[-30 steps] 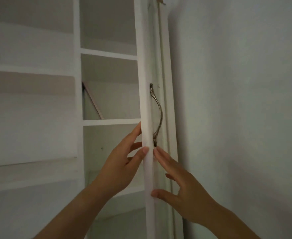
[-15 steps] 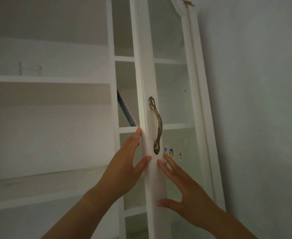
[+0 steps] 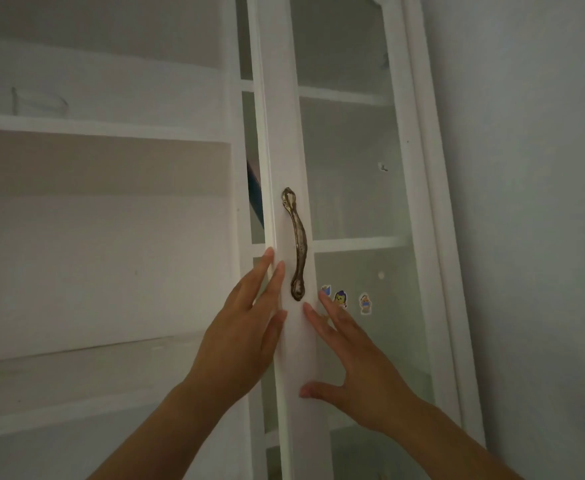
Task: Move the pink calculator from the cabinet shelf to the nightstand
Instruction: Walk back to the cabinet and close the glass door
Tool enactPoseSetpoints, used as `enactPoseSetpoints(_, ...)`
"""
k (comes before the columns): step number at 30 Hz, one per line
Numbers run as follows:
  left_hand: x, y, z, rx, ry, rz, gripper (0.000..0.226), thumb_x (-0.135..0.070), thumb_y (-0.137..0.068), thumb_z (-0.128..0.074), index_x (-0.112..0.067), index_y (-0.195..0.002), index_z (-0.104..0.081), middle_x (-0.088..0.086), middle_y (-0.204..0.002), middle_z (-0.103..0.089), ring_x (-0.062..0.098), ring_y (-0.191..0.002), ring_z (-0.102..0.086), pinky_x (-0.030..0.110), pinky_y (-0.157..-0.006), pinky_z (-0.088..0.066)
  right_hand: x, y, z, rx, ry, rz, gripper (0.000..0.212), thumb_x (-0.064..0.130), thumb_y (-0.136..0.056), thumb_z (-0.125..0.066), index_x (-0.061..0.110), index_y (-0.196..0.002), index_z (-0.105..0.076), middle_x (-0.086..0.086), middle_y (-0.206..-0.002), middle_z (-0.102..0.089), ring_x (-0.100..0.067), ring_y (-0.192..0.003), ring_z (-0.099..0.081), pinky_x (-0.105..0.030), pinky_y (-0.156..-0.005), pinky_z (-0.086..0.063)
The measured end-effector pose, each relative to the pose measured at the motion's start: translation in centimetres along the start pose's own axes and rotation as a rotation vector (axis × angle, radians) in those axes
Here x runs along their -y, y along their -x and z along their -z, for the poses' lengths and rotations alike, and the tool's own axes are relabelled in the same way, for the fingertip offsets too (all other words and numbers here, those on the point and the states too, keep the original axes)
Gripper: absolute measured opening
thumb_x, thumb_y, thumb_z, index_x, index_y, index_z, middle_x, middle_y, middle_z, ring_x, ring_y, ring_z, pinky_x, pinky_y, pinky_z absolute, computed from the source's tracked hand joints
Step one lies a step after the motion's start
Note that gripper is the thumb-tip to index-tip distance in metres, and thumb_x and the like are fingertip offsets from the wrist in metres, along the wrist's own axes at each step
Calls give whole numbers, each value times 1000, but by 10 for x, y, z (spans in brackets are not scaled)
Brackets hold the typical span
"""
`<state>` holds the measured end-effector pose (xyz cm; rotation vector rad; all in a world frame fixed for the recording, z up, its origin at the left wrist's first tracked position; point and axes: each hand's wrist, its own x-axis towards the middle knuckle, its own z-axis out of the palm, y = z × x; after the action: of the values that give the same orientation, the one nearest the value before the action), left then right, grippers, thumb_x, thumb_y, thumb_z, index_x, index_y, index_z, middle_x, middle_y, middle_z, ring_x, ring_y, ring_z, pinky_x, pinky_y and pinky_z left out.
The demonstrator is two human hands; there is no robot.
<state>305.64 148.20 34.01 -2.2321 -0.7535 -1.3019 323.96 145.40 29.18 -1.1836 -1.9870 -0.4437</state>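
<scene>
A white cabinet door (image 3: 284, 140) with glass panes and a brass handle (image 3: 298, 244) stands almost closed in front of me. My left hand (image 3: 242, 337) lies flat against the door's left edge, fingers spread. My right hand (image 3: 350, 362) presses flat on the door frame just below the handle, thumb out to the left. Neither hand holds anything. No pink calculator or nightstand is in view.
White shelves (image 3: 350, 242) show through the glass, with three small stickers (image 3: 341, 299) on the pane. A thin blue object (image 3: 254, 188) leans inside, seen through the narrow gap. Open white shelving (image 3: 93, 129) fills the left; a plain wall (image 3: 533, 202) is on the right.
The door has swung from edge-on toward closed, so its glass front now faces me. Both hands stayed on it and followed the swing.
</scene>
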Motion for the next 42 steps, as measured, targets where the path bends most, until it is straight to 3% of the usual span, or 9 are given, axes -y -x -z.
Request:
enactPoseSetpoints(7,5,-4,-3,95,-35,61,74,-50,-84,-36,-40,-132,18,-24,-143,27,-3,-131,3,20,-102,-16,-29,-14,1,45,79,28,100,63,-71,-61,55,-132,18,27,-144,32,4,-132,28,-28,-109,-3)
enactPoseSetpoints(14,11,-12,-9,70,-135,139,79,-30,-88,-54,-31,-135,8,-17,-146,17,2,-134,6,23,-105,-11,-52,-37,-6,25,150,52,103,59,-72,-63,44,-138,15,11,-151,24,-10,-138,23,-40,-115,0)
enactPoseSetpoints(18,28,-9,-23,82,-278,83,78,-17,-79,-68,-10,-141,-21,2,-153,-11,21,-134,-30,34,-96,-33,-62,-46,-19,31,178,54,107,61,-70,-63,43,-138,18,10,-150,27,-13,-137,25,-42,-114,4)
enactPoseSetpoints(20,34,-10,-25,97,-317,75,78,-18,-76,-69,-6,-139,-26,7,-151,-16,24,-130,-37,35,-94,-34,-67,-49,-27,18,216,62,109,60,-70,-65,43,-138,18,11,-148,32,-14,-136,27,-40,-113,7)
enactPoseSetpoints(23,33,-13,-27,117,-330,61,86,-29,-80,-63,-14,-144,-8,1,-153,7,17,-137,-9,36,-103,-19,-70,-52,-34,-18,209,67,112,59,-67,-68,42,-140,14,14,-149,27,-14,-137,24,-41,-110,5)
enactPoseSetpoints(26,33,-12,-29,198,-232,129,92,-45,-84,-53,-29,-132,23,-18,-136,41,-2,-130,20,22,-106,0,-73,-54,-37,-44,196,70,114,58,-63,-71,42,-140,12,7,-153,15,-16,-138,18,-44,-110,0)
enactPoseSetpoints(31,37,-14,-34,186,-203,148,92,-44,-83,-54,-28,-132,22,-18,-138,39,-1,-132,15,20,-105,-6,-75,-57,-41,-40,202,69,111,57,-66,-69,43,-140,13,6,-153,20,-16,-137,24,-43,-110,5)
enactPoseSetpoints(35,40,-16,-34,207,-188,150,91,-46,-82,-52,-29,-132,21,-17,-140,37,2,-135,10,22,-108,-12,-76,-59,-43,-13,228,79,112,60,-70,-64,47,-131,29,13,-146,36,-14,-133,33,-40,-109,12)
enactPoseSetpoints(42,32,-15,-33,176,-281,129,94,-44,-81,-57,-20,-138,14,-8,-147,21,8,-136,9,29,-107,-4,-72,-55,-37,-32,223,57,112,57,-66,-70,40,-141,11,3,-154,14,-22,-140,12,-48,-112,-4)
